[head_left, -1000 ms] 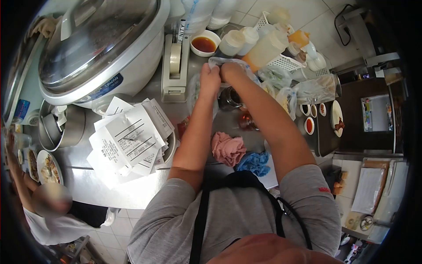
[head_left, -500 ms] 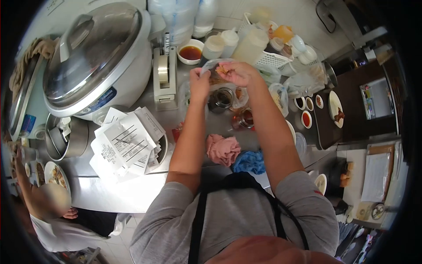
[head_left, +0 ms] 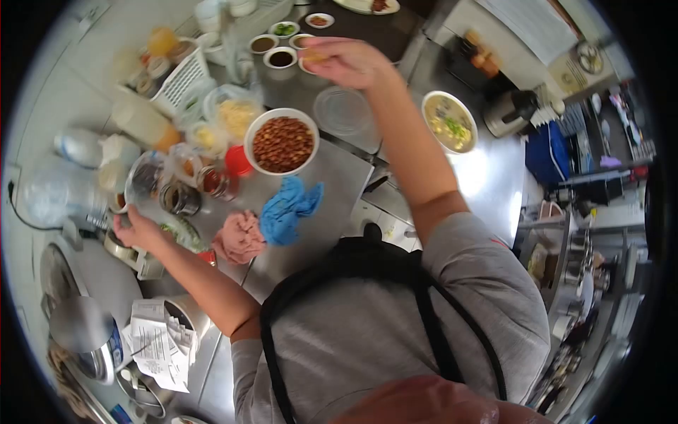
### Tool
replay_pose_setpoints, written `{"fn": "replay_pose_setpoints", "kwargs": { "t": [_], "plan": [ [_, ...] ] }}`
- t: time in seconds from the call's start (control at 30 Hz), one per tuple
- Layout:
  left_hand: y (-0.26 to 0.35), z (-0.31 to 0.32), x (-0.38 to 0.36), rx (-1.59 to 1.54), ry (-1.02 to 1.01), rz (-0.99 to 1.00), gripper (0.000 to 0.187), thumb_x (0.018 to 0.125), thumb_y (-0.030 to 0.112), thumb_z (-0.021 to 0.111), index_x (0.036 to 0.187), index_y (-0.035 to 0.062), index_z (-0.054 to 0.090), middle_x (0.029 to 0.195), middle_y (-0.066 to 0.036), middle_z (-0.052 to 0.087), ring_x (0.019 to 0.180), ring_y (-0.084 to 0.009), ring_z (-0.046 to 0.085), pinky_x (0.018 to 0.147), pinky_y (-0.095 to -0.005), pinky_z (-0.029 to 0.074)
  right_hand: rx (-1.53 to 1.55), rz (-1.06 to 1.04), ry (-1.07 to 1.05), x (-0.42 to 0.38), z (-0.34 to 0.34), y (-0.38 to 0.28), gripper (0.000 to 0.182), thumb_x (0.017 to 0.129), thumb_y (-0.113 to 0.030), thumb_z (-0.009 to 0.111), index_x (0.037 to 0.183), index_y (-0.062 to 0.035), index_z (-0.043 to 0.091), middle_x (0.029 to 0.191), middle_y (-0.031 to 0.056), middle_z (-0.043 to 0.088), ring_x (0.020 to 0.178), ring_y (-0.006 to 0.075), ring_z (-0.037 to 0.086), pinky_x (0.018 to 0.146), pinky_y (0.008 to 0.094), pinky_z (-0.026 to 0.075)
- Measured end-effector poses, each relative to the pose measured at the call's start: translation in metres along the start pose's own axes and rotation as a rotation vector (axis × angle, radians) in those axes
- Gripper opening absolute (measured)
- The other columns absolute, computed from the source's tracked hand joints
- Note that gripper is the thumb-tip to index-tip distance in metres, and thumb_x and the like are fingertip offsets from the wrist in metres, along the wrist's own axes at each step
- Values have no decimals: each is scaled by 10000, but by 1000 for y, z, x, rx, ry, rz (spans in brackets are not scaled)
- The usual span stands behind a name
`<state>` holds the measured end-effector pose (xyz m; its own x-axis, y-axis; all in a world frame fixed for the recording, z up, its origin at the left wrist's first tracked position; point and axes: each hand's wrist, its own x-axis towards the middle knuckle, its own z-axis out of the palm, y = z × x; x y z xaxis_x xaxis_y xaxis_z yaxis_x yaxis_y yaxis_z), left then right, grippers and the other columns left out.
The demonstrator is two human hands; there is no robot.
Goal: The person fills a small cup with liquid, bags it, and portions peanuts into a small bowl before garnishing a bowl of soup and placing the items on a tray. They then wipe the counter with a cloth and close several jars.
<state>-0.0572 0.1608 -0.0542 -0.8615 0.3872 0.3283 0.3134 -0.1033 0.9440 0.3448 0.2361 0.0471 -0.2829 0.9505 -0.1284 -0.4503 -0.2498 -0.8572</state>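
My right hand [head_left: 346,62] is raised over small sauce bowls, fingers pinched around a bit of yellow-brown crumbly food [head_left: 315,56]. Below it are a dish of dark sauce [head_left: 280,58] and a dish of chopped greens [head_left: 284,29]. My left hand [head_left: 139,230] is at the far left, fingers apart and nothing visible in them, close to the tape dispenser [head_left: 121,246]. Near that hand stand an opened plastic bag [head_left: 147,173], a dark jar [head_left: 181,198] and a jar of red-brown contents [head_left: 216,183].
A white bowl of peanuts [head_left: 284,141] stands mid-counter beside a blue cloth [head_left: 288,210] and a pink cloth [head_left: 239,237]. To the right is a bowl of soup with greens [head_left: 450,123]. Paper receipts [head_left: 157,343] lie at the lower left. Bottles and a white basket [head_left: 181,85] line the wall.
My view has turned right. My right hand has left the plastic bag with the crumbly food and moved over the sauce dishes. My left hand has let go of the bag.
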Motion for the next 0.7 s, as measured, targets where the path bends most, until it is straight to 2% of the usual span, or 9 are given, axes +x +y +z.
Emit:
{"fn": "replay_pose_setpoints", "kwargs": {
  "t": [0.13,0.2,0.3,0.33,0.43,0.5,0.57,0.63,0.7],
  "plan": [
    [69,9,-40,-208,-68,22,396,739,122,573,1078,-6,414,973,-109,400,852,-186,433,757,-303,370,-388,-60,454,-105,-108,-51,262,794,-35,497,1050,22,494,976,131,546,876,195,563,688,245,503],
    [96,21,-68,-344,-117,50,363,766,105,532,1093,8,407,952,-81,409,846,-152,425,763,-273,349,-638,-84,668,-136,-164,-59,209,763,-21,510,964,30,535,793,104,579,725,144,578,562,228,499],
    [133,54,-116,-426,-240,55,347,774,88,513,1098,27,406,953,-72,412,845,-147,427,769,-275,349,-867,-10,698,-156,-236,-62,199,734,-29,515,919,34,552,644,68,563,646,106,560,492,230,471],
    [153,65,-143,-474,-309,23,342,776,86,513,1098,37,409,955,-67,413,852,-145,423,776,-274,344,-898,-15,705,-158,-246,-61,229,690,-27,511,903,34,569,584,91,575,625,157,577,528,272,469],
    [179,102,-210,-443,-495,50,336,774,84,524,1092,57,419,965,-54,420,888,-144,407,811,-272,330,-1383,-10,542,-166,-248,-62,234,707,-97,518,901,7,595,678,97,589,636,170,557,614,268,450],
    [176,128,-249,-475,-641,101,349,766,82,538,1093,53,417,984,-54,425,911,-143,398,831,-272,323,-1519,-182,474,-165,-261,-57,235,680,-129,523,877,-36,614,741,157,596,678,259,572,667,330,450],
    [178,146,-292,-487,-811,113,334,777,91,524,1093,58,424,994,-33,452,852,-98,424,730,-222,354,-1633,-288,485,-161,-267,-53,240,668,-112,505,873,-79,625,805,182,591,760,321,574,713,361,456],
    [188,154,-334,-511,-934,-28,327,773,87,533,1083,62,432,1000,-29,456,861,-96,423,727,-215,350,-1599,-164,529,-168,-252,-63,239,676,-135,523,882,-65,622,845,180,590,783,312,573,735,354,449],
    [181,163,-361,-477,-1129,-172,328,765,118,557,1062,53,433,1015,-54,438,952,-155,397,857,-286,320,-1640,4,466,-176,-240,-71,266,688,-176,540,914,-54,610,879,179,589,800,303,575,757,349,441]
  ]
}}
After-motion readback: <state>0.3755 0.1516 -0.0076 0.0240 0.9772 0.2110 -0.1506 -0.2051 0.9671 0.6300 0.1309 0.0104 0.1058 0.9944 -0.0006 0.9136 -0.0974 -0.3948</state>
